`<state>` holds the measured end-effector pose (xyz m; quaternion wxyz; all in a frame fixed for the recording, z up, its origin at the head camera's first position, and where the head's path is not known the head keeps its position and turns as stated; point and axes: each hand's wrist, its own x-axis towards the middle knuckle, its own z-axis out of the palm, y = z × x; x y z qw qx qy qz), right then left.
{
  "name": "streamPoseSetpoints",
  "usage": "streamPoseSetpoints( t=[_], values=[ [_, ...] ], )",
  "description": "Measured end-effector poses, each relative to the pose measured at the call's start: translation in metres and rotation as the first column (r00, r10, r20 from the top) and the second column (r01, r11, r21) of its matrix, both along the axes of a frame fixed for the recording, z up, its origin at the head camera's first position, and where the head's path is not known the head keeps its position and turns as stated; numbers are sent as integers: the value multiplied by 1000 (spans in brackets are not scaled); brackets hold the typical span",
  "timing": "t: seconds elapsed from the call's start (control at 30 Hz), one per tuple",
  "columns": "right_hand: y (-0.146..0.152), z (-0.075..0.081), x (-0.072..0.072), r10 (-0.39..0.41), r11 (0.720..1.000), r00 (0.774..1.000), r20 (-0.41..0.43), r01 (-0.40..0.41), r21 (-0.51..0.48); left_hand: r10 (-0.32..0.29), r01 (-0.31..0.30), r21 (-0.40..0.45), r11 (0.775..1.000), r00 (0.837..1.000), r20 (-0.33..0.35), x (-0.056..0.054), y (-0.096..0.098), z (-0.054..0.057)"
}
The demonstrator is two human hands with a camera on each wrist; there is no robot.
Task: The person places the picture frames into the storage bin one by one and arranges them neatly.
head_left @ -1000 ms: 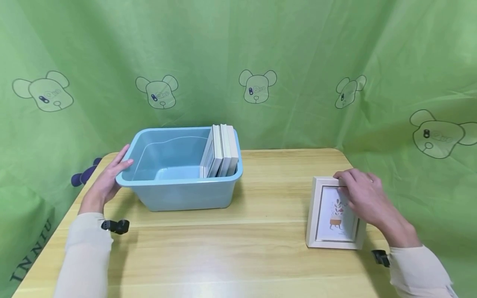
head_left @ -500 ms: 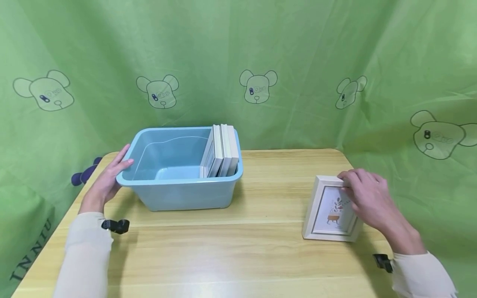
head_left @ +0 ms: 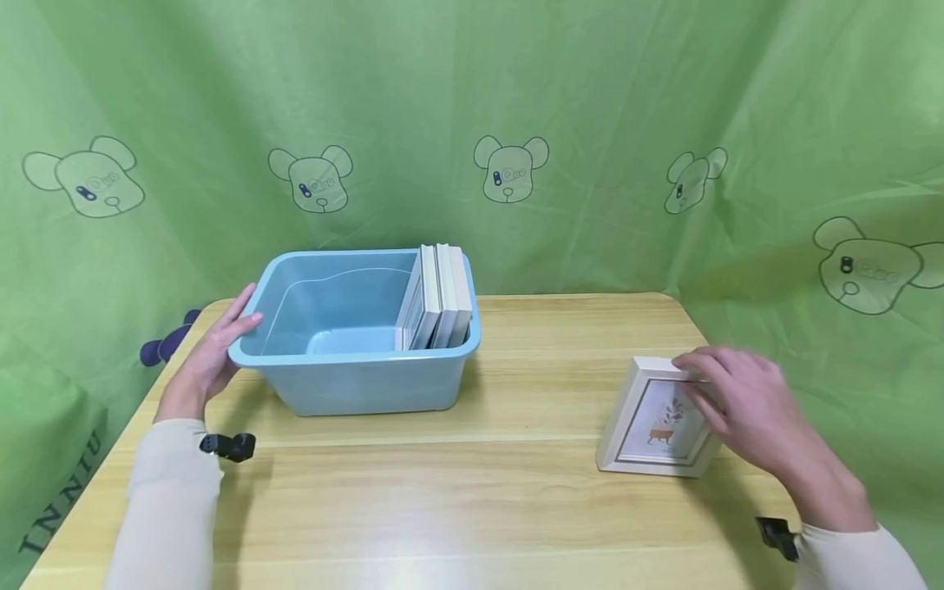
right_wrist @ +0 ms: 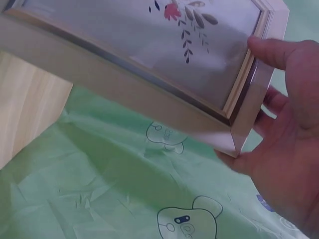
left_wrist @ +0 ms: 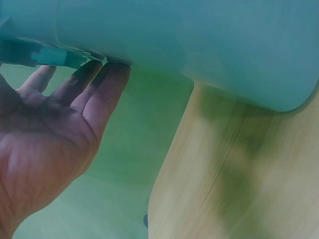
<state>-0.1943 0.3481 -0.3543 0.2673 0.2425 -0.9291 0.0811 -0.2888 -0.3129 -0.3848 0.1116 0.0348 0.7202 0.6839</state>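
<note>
At the table's left side stands a light blue plastic basin [head_left: 361, 385]. My left hand [head_left: 210, 360] holds its left rim, the thumb on top and the fingers against the outside; in the left wrist view the fingertips [left_wrist: 117, 74] reach up under the rim. Several white-edged picture frames [head_left: 442, 295] stand side by side in the basin's right end. On the right, my right hand [head_left: 745, 401] grips the upper right of a cream picture frame [head_left: 619, 418] with a plant print, the thumb [right_wrist: 274, 52] on its front and the fingers behind. This frame tilts backward; whether its bottom touches the table is unclear.
The wooden table [head_left: 457, 508] ends in a rounded back edge just beyond the basin. A green curtain [head_left: 590, 246] with bear-head drawings hangs behind and at both sides. A small purple thing [head_left: 170, 340] shows past the left edge.
The right-hand picture frame has shifted slightly away from me and tilted back. My right hand has moved a little to the right along its top. My left hand and the basin stay put.
</note>
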Motion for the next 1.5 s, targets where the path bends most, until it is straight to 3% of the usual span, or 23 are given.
streamPoseSetpoints(
  t=[0.3,0.73,1.0,1.27,1.5],
  values=[
    [2,4,5,158,987,986,-46,-157,38,9,-9,3,1000,1000,2,1,0,0],
    [-1,20,5,280,957,960,-2,-279,80,2,-2,10,1000,1000,-1,0,1,1],
    [-22,41,6,241,960,968,70,-248,132,6,-6,2,1000,1000,2,0,0,0],
    [-51,64,6,139,972,958,252,-181,150,11,-11,6,1000,1000,0,1,0,1],
    [-73,79,3,211,967,931,298,-244,77,11,-11,10,1000,1000,3,0,1,1]
  ],
)
